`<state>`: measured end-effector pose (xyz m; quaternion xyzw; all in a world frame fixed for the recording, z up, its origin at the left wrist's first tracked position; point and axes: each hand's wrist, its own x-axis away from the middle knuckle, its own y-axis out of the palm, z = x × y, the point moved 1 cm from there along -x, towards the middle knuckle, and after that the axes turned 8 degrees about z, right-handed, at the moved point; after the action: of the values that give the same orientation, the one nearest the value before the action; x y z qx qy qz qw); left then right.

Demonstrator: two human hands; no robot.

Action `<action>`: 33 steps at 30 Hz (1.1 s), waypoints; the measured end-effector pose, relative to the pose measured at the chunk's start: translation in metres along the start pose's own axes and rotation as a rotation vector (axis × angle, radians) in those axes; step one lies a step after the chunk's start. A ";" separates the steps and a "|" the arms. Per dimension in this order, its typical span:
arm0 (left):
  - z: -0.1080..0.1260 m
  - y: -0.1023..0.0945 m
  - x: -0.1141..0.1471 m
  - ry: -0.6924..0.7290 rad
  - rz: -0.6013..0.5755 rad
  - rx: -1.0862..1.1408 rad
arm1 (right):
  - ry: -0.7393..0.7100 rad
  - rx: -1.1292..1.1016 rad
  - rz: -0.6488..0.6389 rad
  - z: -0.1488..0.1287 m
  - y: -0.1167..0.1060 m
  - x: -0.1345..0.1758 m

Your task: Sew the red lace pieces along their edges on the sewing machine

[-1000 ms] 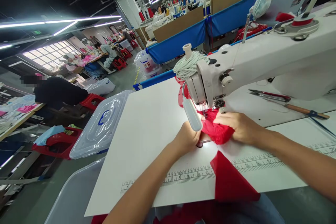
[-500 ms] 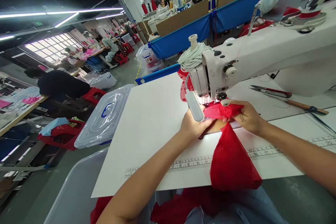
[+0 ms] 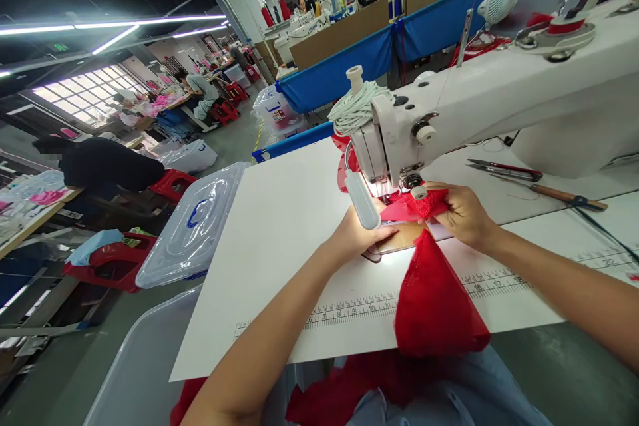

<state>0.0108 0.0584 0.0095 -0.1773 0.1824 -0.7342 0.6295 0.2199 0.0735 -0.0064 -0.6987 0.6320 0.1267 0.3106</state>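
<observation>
Red lace-trimmed fabric (image 3: 412, 206) lies under the needle area of a white sewing machine (image 3: 464, 100). My right hand (image 3: 464, 216) pinches its right end, thumb and fingers closed on the lacy part. My left hand (image 3: 357, 229) rests left of the needle, its thumb stretched over the brown plate (image 3: 402, 237) and apart from the fingers. The fingertips reach the fabric's left edge, partly hidden behind the grey-white lamp (image 3: 363, 200). A wider red piece (image 3: 436, 299) hangs from the work over the table's front edge.
Thread snips (image 3: 504, 171) and a wooden-handled tool (image 3: 569, 198) lie right of my right hand. A printed ruler (image 3: 354, 311) runs along the white table (image 3: 279, 233). Left stands a clear lidded box (image 3: 194, 226). More red cloth (image 3: 344, 389) covers my lap. Co-workers sit farther back.
The view has shifted slightly. My left thumb has come off the red fabric onto the plate, and the hand sits a little farther from the cloth. My right hand keeps its pinch.
</observation>
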 end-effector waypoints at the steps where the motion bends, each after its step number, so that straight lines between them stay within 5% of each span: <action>1: 0.000 0.004 0.000 -0.019 -0.010 0.010 | -0.004 0.005 0.001 0.000 0.000 0.000; 13: 0.002 0.004 0.008 -0.123 -0.103 0.034 | -0.095 0.101 0.027 0.003 -0.002 0.000; 22: -0.002 0.023 0.002 0.154 0.191 -0.141 | -0.162 0.102 0.029 0.003 -0.002 0.001; 27: 0.003 0.012 0.006 0.167 0.117 -0.143 | -0.206 0.166 0.022 0.001 -0.006 -0.002; 33: 0.005 -0.004 -0.002 0.155 -0.025 -0.099 | -0.292 0.259 0.250 0.002 -0.013 -0.007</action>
<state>0.0098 0.0605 0.0159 -0.1531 0.2644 -0.7436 0.5947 0.2318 0.0805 -0.0002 -0.5435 0.6728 0.1820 0.4677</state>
